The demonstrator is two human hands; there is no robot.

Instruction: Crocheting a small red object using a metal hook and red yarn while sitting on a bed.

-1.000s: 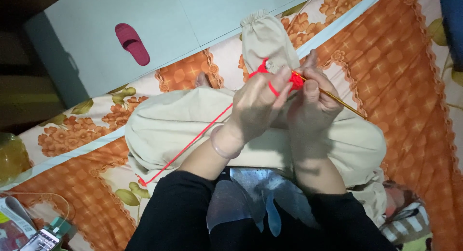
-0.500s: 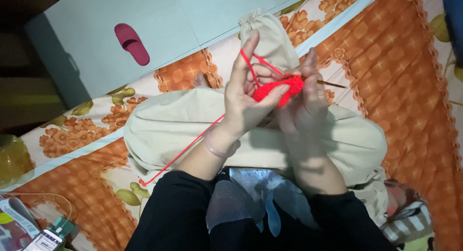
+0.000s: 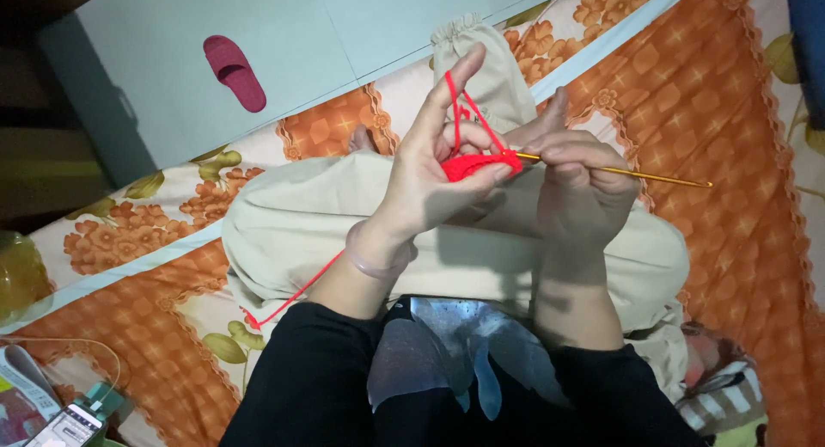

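My left hand (image 3: 434, 163) is raised over my crossed legs, thumb and fingers pinching a small red crochet piece (image 3: 474, 165). Red yarn (image 3: 292, 296) loops over its index finger and trails down past my wrist to the bedsheet at the left. My right hand (image 3: 584, 185) grips a thin golden crochet hook (image 3: 636, 172), whose tip is in the red piece and whose handle points right. A pale bangle (image 3: 374, 258) sits on my left wrist.
I sit in cream trousers (image 3: 301, 223) on an orange floral bedsheet (image 3: 739, 155). A pink slipper (image 3: 234, 70) lies on the pale floor at upper left. A phone (image 3: 69, 425) and papers lie at bottom left. A striped cloth (image 3: 722, 404) is at bottom right.
My left hand has opened out and lifted its index finger, tensioning the yarn. The right hand has drawn the hook out to the right, so more of its shaft shows.
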